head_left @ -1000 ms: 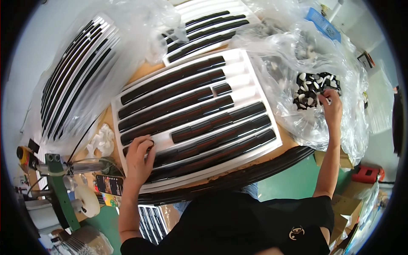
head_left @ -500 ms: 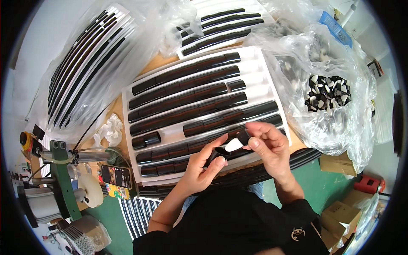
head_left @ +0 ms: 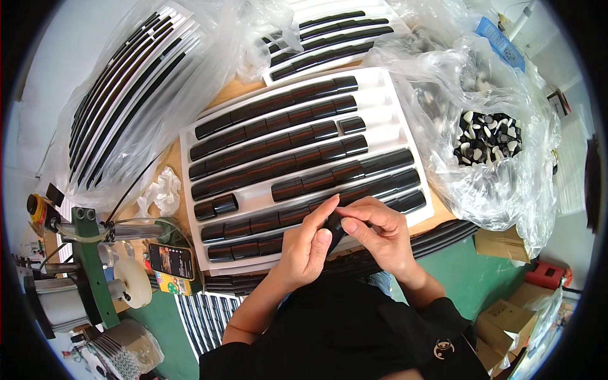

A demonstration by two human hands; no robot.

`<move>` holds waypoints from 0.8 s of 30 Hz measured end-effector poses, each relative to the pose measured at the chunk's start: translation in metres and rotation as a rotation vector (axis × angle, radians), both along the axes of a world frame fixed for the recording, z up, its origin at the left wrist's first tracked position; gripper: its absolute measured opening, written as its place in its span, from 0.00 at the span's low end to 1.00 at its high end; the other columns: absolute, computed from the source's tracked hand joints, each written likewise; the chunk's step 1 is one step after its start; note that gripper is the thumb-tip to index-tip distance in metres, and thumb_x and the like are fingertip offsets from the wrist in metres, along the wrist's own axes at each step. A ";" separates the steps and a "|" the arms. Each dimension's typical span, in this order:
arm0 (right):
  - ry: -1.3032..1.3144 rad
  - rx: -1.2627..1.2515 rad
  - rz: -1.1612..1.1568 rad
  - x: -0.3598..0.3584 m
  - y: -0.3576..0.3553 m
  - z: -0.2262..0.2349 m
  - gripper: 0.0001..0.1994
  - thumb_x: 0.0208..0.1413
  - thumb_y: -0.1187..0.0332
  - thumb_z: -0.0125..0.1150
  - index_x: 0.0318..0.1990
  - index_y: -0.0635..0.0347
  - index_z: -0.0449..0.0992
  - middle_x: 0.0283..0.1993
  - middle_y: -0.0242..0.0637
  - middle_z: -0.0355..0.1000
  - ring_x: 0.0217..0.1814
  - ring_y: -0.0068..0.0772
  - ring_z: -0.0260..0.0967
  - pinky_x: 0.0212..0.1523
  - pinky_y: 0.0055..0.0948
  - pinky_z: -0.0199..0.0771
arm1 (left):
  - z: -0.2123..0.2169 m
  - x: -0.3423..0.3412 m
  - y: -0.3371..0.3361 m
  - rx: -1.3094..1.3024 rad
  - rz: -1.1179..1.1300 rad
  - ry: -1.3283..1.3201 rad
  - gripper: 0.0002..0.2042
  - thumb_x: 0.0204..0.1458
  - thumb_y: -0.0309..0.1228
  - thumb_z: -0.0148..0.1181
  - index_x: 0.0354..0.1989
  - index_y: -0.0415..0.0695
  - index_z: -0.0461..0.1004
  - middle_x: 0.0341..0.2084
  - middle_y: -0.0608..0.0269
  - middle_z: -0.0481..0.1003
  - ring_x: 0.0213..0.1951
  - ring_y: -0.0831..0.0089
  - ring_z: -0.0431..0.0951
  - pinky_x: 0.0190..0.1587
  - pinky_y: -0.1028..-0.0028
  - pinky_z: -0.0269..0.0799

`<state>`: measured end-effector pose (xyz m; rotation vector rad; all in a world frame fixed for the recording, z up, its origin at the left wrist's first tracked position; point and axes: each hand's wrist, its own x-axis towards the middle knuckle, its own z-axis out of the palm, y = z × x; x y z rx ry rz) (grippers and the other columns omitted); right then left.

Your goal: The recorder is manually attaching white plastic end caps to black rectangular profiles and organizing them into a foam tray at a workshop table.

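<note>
Head view: both hands, left hand [head_left: 307,250] and right hand [head_left: 380,234], having closed in tighter, are pinching one small black piece [head_left: 334,226] over the white tray [head_left: 392,104]; fitting appears underway.

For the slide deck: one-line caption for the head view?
Both hands, left hand and right hand, pinch a small black piece above a white tray.

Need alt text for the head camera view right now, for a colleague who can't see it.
Both hands, left hand and right hand, pinch a small black part together over a white tray filled with rows of black pieces. A clear bag of black-and-white parts lies to the right.
</note>
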<state>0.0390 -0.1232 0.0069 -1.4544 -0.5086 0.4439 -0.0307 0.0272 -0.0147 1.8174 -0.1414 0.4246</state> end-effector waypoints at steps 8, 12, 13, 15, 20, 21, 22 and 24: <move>-0.100 -0.087 0.026 -0.005 0.000 0.000 0.11 0.50 0.75 0.61 0.43 0.65 0.76 0.39 0.38 0.71 0.40 0.26 0.67 0.41 0.21 0.66 | -0.002 -0.007 -0.004 0.037 0.065 -0.027 0.16 0.60 0.29 0.42 0.53 0.34 0.64 0.37 0.51 0.75 0.20 0.73 0.70 0.26 0.77 0.66; -0.503 -0.081 -0.096 -0.015 0.005 -0.004 0.26 0.41 0.70 0.70 0.50 0.64 0.69 0.48 0.45 0.67 0.47 0.38 0.67 0.48 0.30 0.67 | 0.005 -0.002 -0.014 -0.086 0.138 0.043 0.16 0.62 0.32 0.38 0.52 0.35 0.64 0.28 0.62 0.71 0.23 0.82 0.66 0.27 0.80 0.62; -0.662 -0.097 -0.048 -0.015 0.002 -0.012 0.36 0.35 0.66 0.74 0.53 0.65 0.63 0.53 0.49 0.62 0.51 0.44 0.65 0.51 0.34 0.66 | 0.006 0.001 -0.016 -0.135 0.183 -0.020 0.17 0.62 0.33 0.37 0.52 0.35 0.64 0.26 0.66 0.68 0.25 0.85 0.63 0.28 0.81 0.60; -0.657 -0.109 -0.020 -0.017 -0.001 -0.015 0.37 0.34 0.64 0.75 0.53 0.67 0.64 0.54 0.49 0.62 0.53 0.44 0.63 0.51 0.34 0.65 | 0.007 -0.005 -0.013 -0.225 0.121 0.104 0.17 0.63 0.35 0.36 0.51 0.36 0.64 0.29 0.66 0.69 0.27 0.86 0.62 0.30 0.83 0.59; -0.643 -0.118 -0.021 -0.014 -0.005 -0.010 0.39 0.33 0.62 0.75 0.54 0.69 0.63 0.54 0.50 0.62 0.55 0.45 0.61 0.52 0.35 0.64 | 0.018 -0.005 -0.019 -0.274 0.101 0.096 0.16 0.62 0.34 0.37 0.51 0.36 0.63 0.34 0.63 0.71 0.29 0.85 0.64 0.34 0.84 0.61; -0.658 -0.114 -0.004 -0.013 -0.006 -0.008 0.40 0.33 0.62 0.76 0.54 0.69 0.63 0.54 0.50 0.62 0.56 0.45 0.61 0.53 0.36 0.64 | 0.018 -0.005 -0.020 -0.275 0.101 0.095 0.16 0.62 0.34 0.37 0.51 0.36 0.63 0.34 0.63 0.71 0.29 0.85 0.64 0.34 0.84 0.61; -0.686 -0.127 0.014 -0.013 -0.007 -0.007 0.40 0.32 0.61 0.76 0.54 0.69 0.63 0.54 0.50 0.62 0.54 0.46 0.62 0.52 0.37 0.65 | 0.016 -0.007 -0.020 -0.282 0.096 0.103 0.16 0.62 0.34 0.37 0.50 0.36 0.63 0.34 0.63 0.71 0.29 0.85 0.64 0.34 0.84 0.61; -0.715 -0.128 0.009 -0.012 -0.008 -0.010 0.40 0.32 0.61 0.76 0.54 0.70 0.63 0.53 0.50 0.62 0.53 0.45 0.63 0.51 0.36 0.66 | 0.015 -0.007 -0.021 -0.289 0.095 0.110 0.15 0.62 0.34 0.37 0.50 0.36 0.63 0.34 0.63 0.71 0.29 0.85 0.64 0.34 0.84 0.61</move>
